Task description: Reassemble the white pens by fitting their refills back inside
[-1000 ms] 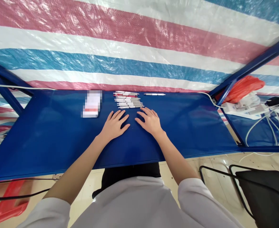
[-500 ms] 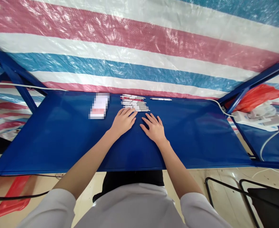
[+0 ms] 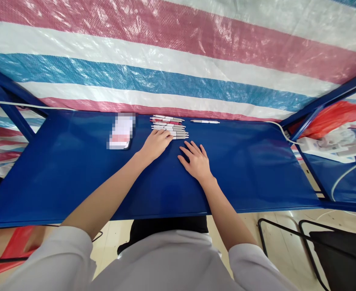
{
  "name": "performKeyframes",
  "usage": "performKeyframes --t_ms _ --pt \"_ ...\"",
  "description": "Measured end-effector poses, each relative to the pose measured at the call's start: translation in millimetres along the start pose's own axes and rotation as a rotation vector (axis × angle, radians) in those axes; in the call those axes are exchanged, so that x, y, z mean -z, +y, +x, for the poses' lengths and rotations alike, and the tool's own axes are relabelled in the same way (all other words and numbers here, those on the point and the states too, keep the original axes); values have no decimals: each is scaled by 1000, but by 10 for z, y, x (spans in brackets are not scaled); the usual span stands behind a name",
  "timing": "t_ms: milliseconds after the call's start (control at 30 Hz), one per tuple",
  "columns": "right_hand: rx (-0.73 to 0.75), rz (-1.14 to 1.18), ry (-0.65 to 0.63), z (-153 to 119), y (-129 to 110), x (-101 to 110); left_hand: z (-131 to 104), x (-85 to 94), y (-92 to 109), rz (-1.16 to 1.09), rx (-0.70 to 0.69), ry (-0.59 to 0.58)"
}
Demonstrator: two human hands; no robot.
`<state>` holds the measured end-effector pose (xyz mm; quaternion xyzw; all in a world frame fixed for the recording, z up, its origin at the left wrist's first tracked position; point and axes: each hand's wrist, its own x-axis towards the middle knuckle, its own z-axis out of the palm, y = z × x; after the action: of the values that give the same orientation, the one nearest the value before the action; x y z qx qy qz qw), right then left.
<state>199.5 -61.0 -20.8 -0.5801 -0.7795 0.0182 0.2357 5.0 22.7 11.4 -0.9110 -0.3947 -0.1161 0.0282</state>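
Several white, grey and red pens [image 3: 168, 126] lie side by side near the back of the blue table [image 3: 83, 173]. My left hand [image 3: 156, 144] rests over the front left part of the row, its fingers bent and close together on the nearest pens. What the fingertips grip, if anything, is hidden. My right hand [image 3: 196, 160] lies flat on the table with its fingers spread, just in front of the row's right end, holding nothing. A single pen [image 3: 205, 121] lies apart, to the right of the row.
A blurred-out phone-like object [image 3: 121, 131] lies left of the pens. Striped sheeting [image 3: 178, 52] hangs behind the table. At the right are a red plastic bag [image 3: 332, 117], white items and cables. A black chair [image 3: 342, 254] stands at the lower right.
My left hand has moved slightly forward onto the pens, and its fingers have drawn together. My right hand has stayed nearly still. The camera view has shifted a little.
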Motion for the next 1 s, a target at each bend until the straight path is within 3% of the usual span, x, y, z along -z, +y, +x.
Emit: performKeyframes --t_ms 467,633,733,833,933,1000 --pt "0 -20 -11 23 -21 32 -34 -9 -44 8 -21 -4" --pt "-33 80 -6 45 -72 102 -137 48 25 -104 110 26" --pt "-83 218 40 85 -122 167 -191 120 77 -313 233 100" --pt "-183 485 142 171 -156 213 -218 212 135 -680 334 156" --pt "-356 886 253 296 -165 224 -231 277 175 -1032 430 91" --pt "-474 1147 242 380 -163 225 -242 288 179 -1190 468 17"
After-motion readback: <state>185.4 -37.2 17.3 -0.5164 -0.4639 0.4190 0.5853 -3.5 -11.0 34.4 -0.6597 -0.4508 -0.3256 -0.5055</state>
